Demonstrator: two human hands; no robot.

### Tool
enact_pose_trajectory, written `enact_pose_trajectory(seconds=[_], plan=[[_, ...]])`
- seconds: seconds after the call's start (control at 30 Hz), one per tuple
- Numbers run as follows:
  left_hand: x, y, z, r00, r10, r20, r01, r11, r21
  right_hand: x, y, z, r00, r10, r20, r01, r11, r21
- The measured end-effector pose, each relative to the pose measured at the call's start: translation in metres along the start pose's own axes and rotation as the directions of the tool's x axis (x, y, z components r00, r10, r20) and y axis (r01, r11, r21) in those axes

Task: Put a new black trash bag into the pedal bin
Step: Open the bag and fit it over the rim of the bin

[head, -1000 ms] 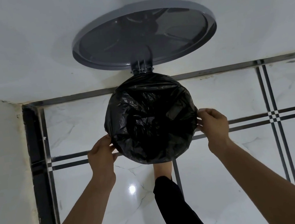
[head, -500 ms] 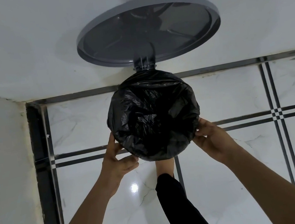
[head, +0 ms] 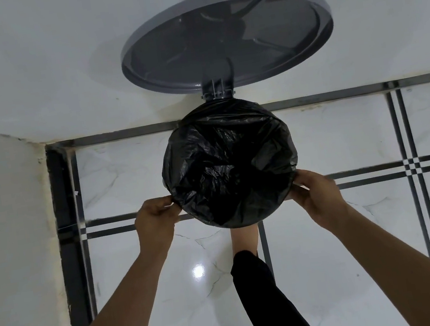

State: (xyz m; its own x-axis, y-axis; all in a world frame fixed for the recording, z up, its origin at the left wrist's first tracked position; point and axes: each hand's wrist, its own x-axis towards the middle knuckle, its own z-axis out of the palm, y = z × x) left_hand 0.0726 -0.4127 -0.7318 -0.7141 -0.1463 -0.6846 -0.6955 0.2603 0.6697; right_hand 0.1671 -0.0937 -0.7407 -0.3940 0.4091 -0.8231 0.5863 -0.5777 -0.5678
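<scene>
The bag point(head: 230, 171) lines the bin, its edge folded over the rim, with the lid point(head: 227, 39) up against the wall. The left hand point(head: 155, 221) pinches the edge closed-fingered; the right hand point(head: 318, 198) grips the opposite edge. Pulling too hard could tear the thin film or drag the far side off the rim. The bin's body and pedal are hidden beneath the bag and a foot point(head: 245, 238).
</scene>
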Motion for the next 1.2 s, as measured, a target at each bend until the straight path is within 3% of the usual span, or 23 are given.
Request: enact_pose_trajectory(seconds=[0.13, 0.23, 0.4, 0.53, 0.63, 0.77, 1.0, 1.2], plan=[[0.007, 0.009, -0.005, 0.961, -0.212, 0.177, 0.244, 0.952, -0.185, 0.003, -0.019, -0.004, 0.999, 0.041, 0.028, -0.040, 0.999, -0.037], [0.009, 0.019, -0.006, 0.912, -0.314, 0.265, 0.406, 0.790, -0.460, 0.002, -0.032, -0.004, 0.998, 0.055, 0.039, -0.056, 0.998, 0.013], [0.010, 0.027, 0.001, 0.883, -0.391, 0.259, 0.469, 0.709, -0.527, -0.002, -0.049, 0.002, 0.959, 0.282, 0.033, -0.284, 0.947, 0.152], [0.011, 0.032, 0.007, 0.836, -0.466, 0.288, 0.544, 0.645, -0.537, -0.001, -0.057, 0.003, 0.914, 0.404, 0.032, -0.404, 0.901, 0.159], [0.009, 0.034, 0.010, 0.829, -0.475, 0.294, 0.553, 0.626, -0.549, -0.002, -0.060, 0.006, 0.892, 0.451, 0.008, -0.451, 0.891, 0.058], [0.009, 0.038, 0.011, 0.836, -0.491, 0.246, 0.539, 0.649, -0.537, -0.002, -0.057, 0.011, 0.898, 0.440, -0.025, -0.436, 0.895, 0.094], [0.006, 0.041, 0.016, 0.887, -0.460, 0.034, 0.409, 0.751, -0.518, -0.006, -0.054, 0.015, 0.917, 0.395, -0.061, -0.389, 0.917, 0.091], [-0.001, 0.045, 0.019, 0.900, -0.426, 0.093, 0.399, 0.719, -0.569, -0.009, -0.062, 0.018, 0.903, 0.427, -0.046, -0.424, 0.904, 0.064]])
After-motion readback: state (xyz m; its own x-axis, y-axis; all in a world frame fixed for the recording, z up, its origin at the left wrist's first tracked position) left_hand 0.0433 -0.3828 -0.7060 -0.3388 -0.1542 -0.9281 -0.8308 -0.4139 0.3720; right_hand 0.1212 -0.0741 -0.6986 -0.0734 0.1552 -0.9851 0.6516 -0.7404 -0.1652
